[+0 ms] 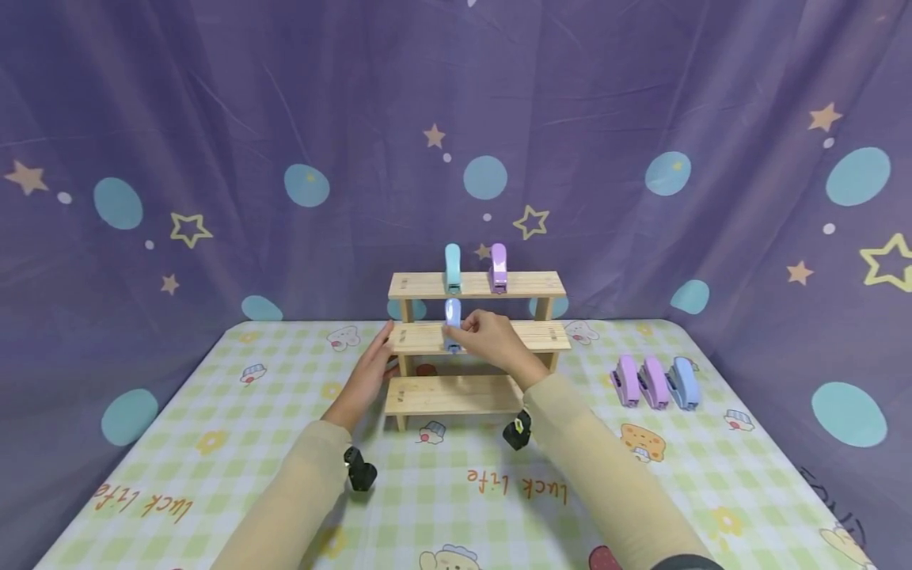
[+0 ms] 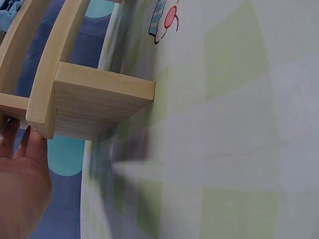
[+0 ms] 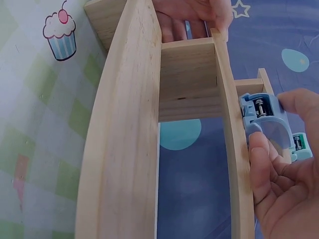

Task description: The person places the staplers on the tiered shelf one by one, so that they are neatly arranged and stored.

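A blue hole punch (image 1: 452,321) stands upright on the middle tier of a wooden three-tier display rack (image 1: 456,388). My right hand (image 1: 492,340) pinches this punch between thumb and fingers; its metal spring shows in the right wrist view. At the rack's left side, my left hand (image 1: 369,370) holds the end of the middle board, with fingers reaching round its edge in the right wrist view. On the top tier stand a mint hole punch (image 1: 452,267) and a purple hole punch (image 1: 499,267), side by side with a gap.
Right of the rack, two purple hole punches (image 1: 627,381) and another blue hole punch (image 1: 684,384) stand in a row on the checked tablecloth (image 1: 249,443). Behind the table hangs a purple curtain (image 1: 392,198) with stars and dots.
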A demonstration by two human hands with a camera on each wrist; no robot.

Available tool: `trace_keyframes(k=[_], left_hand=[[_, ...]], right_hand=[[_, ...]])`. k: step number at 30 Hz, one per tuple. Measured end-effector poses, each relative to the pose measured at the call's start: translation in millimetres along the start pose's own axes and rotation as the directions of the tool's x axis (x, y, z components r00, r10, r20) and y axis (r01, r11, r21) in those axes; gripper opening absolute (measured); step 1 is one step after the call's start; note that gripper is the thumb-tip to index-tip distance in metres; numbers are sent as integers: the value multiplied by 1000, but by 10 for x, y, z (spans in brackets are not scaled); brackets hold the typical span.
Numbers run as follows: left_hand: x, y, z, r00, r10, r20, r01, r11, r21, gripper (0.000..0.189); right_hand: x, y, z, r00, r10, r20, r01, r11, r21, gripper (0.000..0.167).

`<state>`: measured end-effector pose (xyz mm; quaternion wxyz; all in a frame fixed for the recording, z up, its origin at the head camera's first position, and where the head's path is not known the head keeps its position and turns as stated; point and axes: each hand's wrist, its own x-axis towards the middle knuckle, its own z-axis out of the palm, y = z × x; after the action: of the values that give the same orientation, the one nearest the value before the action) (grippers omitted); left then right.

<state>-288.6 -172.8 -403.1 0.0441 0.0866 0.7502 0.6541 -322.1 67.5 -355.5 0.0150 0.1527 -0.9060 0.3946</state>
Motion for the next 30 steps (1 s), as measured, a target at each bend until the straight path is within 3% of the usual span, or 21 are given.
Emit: trace_keyframes(k=[4,8,30], left_hand=[[83,-154,-20,1000,18,-14,-18,1000,4,55],[119,-210,-26,999,34,-27,-34,999,30,56],[118,-215,-26,998,42,-42,-41,999,28,56]], right_hand=[[5,4,2,1000,5,2,-5,1000,3,47],[18,11,6,1000,6,-5,-6,1000,11,48],[-1,54,2,999,33,28,-35,996,81,58]])
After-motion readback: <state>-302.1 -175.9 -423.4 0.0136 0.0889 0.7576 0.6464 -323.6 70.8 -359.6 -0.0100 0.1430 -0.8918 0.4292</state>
